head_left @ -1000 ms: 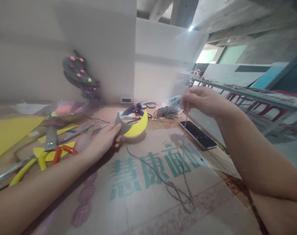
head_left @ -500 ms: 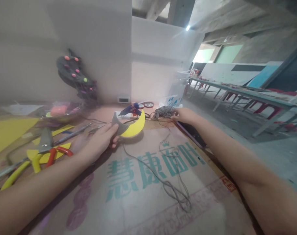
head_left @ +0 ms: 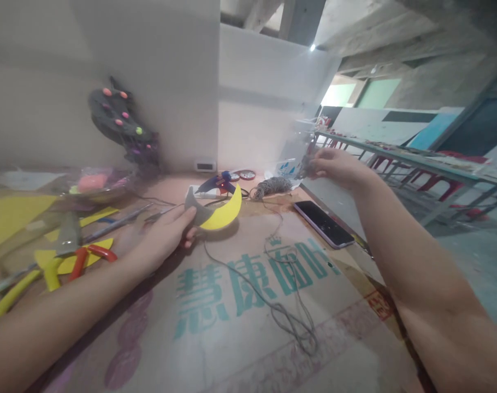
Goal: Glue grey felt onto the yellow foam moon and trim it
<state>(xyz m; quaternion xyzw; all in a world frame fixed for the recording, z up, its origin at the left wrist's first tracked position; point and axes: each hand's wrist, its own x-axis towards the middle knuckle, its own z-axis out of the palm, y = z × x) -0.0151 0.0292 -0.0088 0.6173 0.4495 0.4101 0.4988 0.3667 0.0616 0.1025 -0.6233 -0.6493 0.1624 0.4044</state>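
My left hand (head_left: 170,233) is closed on a crescent moon cutout (head_left: 223,214). The moon's right part is bare yellow, and its left part is covered in grey yarn. From near the moon a grey strand (head_left: 248,278) runs over the printed sheet into loose loops. At the back right, my right hand (head_left: 334,166) pinches a tuft of grey yarn, raised above the table edge. This tuft seems joined to the bundle of grey yarn (head_left: 275,186) lying just left of it.
A glue gun (head_left: 216,184) with a red light lies behind the moon. A phone (head_left: 324,224) rests near the right edge. Pliers (head_left: 70,240) and yellow sheets (head_left: 19,215) are at left. A dark figure with coloured pompoms (head_left: 117,120) stands against the wall.
My right hand has moved up and to the right, drawing grey yarn away from the bundle and uncovering the phone. My left hand stays in place with the moon.
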